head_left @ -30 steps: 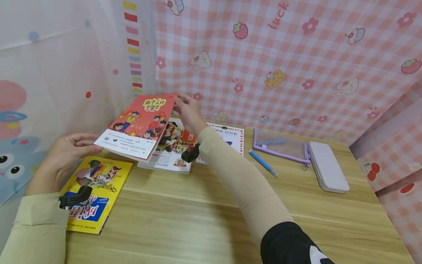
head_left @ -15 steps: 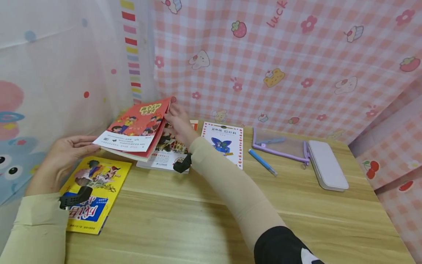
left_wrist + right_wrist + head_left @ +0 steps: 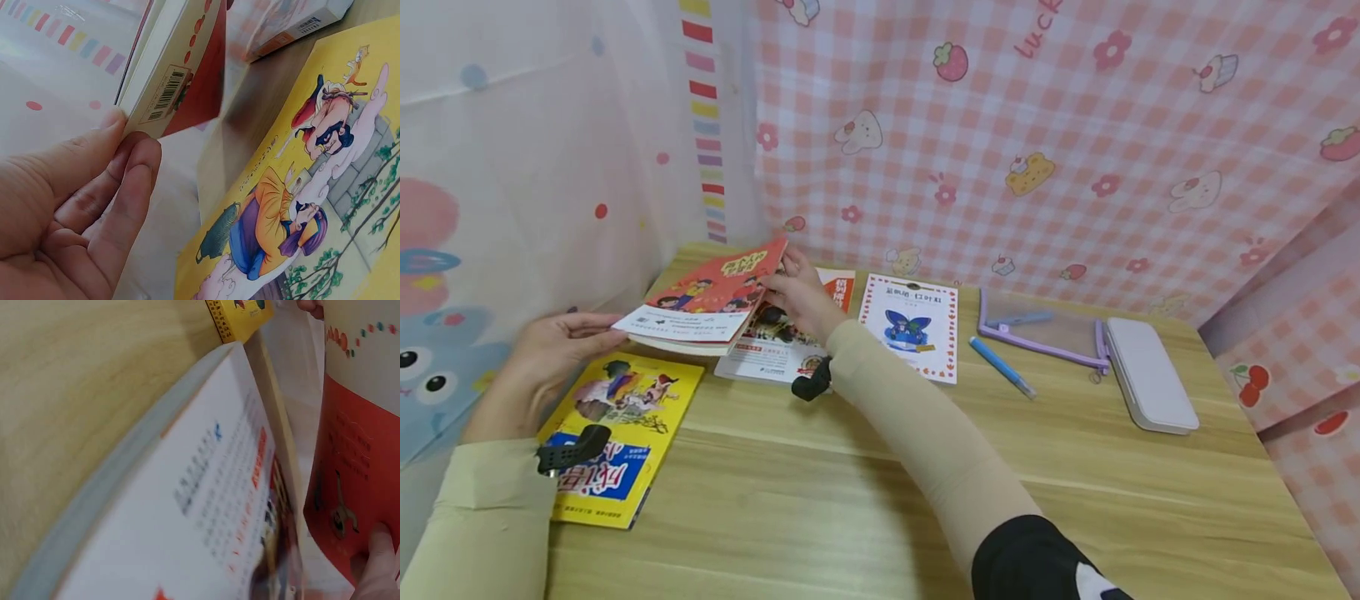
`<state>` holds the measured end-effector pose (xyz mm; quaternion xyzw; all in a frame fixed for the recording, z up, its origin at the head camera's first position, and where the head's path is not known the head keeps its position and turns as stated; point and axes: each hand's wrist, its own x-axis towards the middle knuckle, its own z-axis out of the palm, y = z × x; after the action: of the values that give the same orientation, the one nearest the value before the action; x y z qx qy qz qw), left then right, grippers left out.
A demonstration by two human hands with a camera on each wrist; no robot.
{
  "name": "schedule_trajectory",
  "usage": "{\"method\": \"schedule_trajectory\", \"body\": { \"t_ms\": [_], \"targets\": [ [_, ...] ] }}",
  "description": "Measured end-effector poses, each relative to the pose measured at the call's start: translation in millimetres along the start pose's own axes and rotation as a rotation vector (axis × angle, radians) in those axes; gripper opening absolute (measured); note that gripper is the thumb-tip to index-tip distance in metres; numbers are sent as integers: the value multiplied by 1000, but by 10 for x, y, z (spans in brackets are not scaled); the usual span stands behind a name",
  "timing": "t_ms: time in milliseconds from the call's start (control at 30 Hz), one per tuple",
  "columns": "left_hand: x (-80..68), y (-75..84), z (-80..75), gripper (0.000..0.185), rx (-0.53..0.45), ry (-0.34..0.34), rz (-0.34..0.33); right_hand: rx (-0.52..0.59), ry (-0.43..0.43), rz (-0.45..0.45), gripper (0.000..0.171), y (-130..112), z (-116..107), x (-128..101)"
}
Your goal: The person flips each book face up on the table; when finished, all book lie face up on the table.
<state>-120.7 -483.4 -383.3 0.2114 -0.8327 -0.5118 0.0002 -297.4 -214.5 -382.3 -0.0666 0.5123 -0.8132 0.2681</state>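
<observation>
Change since a second ago: you have brought the red book [image 3: 703, 302] down. It was tilted up steeply near the checked curtain [image 3: 1075, 150]; now it lies close to flat, low over the tabletop [image 3: 865, 467], its right part above the white-covered book [image 3: 778, 346] that lies there. The butterfly booklet [image 3: 912, 327], half covered by your forearm before, now shows whole.

Grip, left: your left hand [image 3: 550, 350] holds the book's near-left corner, by the barcode. In the left wrist view the thumb lies on the cover edge [image 3: 164, 94] and the fingers [image 3: 134, 187] curl beneath, so the grip is closed on the book.

Grip, right: your right hand [image 3: 797, 287] holds the book's far-right edge. The right wrist view shows one fingertip [image 3: 378, 550] against the red underside [image 3: 350, 481]; the rest of that hand is cut off by the frame, but the head view shows fingers bent round the edge.

Other items: the yellow book [image 3: 617, 433] lies flat just below your left hand. The blue pen [image 3: 1000, 367], the clear zip pouch [image 3: 1037, 329] and the white case [image 3: 1150, 375] sit to the right, well apart from both hands.

Hard to read: whether the red book touches the white-covered book cannot be told; the head view hides the gap. The right wrist view is blurred, and the print on the white cover [image 3: 206, 506] is illegible. Your right forearm covers the lower right corner of the white-covered book.
</observation>
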Motion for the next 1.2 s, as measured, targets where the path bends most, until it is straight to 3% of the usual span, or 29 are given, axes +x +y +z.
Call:
{"method": "schedule_trajectory", "body": {
  "t_ms": [233, 400, 567, 667, 967, 1200],
  "targets": [
    [56, -9, 40, 67, -27, -1, -20, 10, 10, -19, 67, 138, 66, -4],
    [86, -29, 42, 66, 7, 6, -54, -136, 13, -15, 71, 214, 92, -17],
    [101, -76, 44, 64, 41, 37, -112, -327, 33, 104, 75, 280, 117, -22],
    [98, -96, 53, 65, 32, 45, -158, -370, 46, 149, 74, 310, 148, -15],
    [114, -124, 19, 66, 17, 47, -194, -324, 127, 129, 64, 354, 196, 15],
    [114, -109, 8, 60, 55, 78, -171, -228, 186, 85, 52, 355, 285, 10]
  ]
}}
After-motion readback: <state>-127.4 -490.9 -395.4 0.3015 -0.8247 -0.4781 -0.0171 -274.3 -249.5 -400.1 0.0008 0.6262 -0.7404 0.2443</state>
